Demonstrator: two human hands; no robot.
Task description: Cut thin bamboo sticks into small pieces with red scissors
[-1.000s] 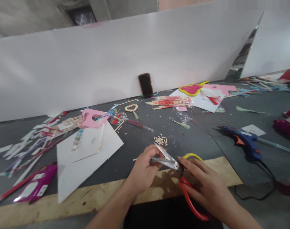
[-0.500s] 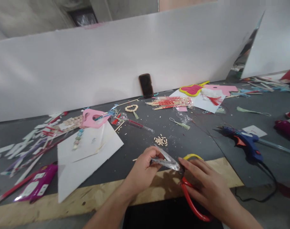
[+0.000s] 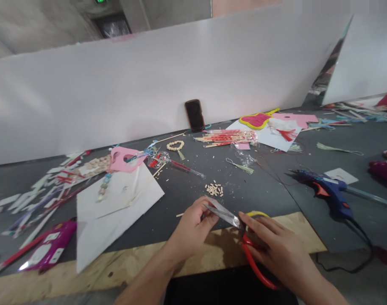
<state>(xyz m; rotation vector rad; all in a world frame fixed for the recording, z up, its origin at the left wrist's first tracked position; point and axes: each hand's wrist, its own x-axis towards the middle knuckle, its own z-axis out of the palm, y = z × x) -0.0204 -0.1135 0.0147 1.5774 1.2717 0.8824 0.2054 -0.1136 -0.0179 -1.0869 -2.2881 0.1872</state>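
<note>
- Writing: a large white rectangular sheet [image 3: 96, 226] at left bears a small dark greenish mark [image 3: 124, 189]; its characters are too small to read.
- Labels: a glossy purple plastic packet [image 3: 48, 246] near the front edge shows white printed patches; no brand is legible.
- Labels: the clear-wrapped bundle of pale sticks with red sections [image 3: 228, 136] carries no wording that can be made out.
- Subject item: a pair of scissors [image 3: 236, 221] with silver-grey metal blades, a round pivot, one red handle loop and one yellow handle loop. Blades are narrow, tapered and nearly together, pointing to the left hand.
- Location: the scissors are held in the air over the pale wooden strip [image 3: 139, 262] along the front of the dark grey tabletop [image 3: 158, 224].
- Right hand [image 3: 277, 243]: closed around the scissor handles, red loop below, yellow loop partly hidden behind the fingers.
- Left hand [image 3: 193, 222]: fingers curled, thumb and forefinger close together at the blade tips; whether they pinch anything cannot be told.
- Nearby: a small heap of short, pale cut pieces [image 3: 214, 189] lies just beyond the blade tips.
- Right side: a dark blue glue gun with an orange trigger [image 3: 333, 192] lies well apart from the heap.
- Rear: a dark-screened phone in a brown case [image 3: 195, 115] leans upright against the white partition [image 3: 142, 84].
</note>
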